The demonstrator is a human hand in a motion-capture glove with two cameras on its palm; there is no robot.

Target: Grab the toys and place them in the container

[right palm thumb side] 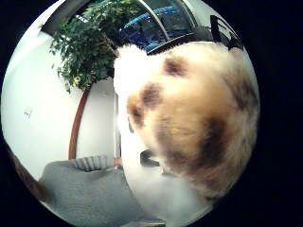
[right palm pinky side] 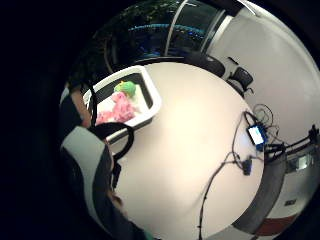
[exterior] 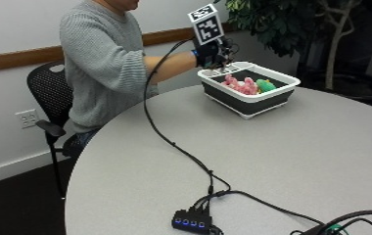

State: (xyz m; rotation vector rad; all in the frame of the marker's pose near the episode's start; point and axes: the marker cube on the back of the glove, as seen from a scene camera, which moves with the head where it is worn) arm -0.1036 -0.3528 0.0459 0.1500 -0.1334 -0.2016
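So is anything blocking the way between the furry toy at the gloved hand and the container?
Nothing visible does. The gloved right hand is raised beside the container, with the spotted plush toy close against its palm. The container's top is open, holding only a pink toy and a green toy.

The person (exterior: 101,63) wears a grey ribbed knit sweater, its sleeve (exterior: 130,66) wide and ending near the elbow, so the forearm is bare. The right hand (exterior: 207,54) wears a black glove with a thin blue band at the wrist. In the little-finger palm view, black loops (right palm pinky side: 117,137) and white plastic (right palm pinky side: 82,145) sit at the picture's edge.
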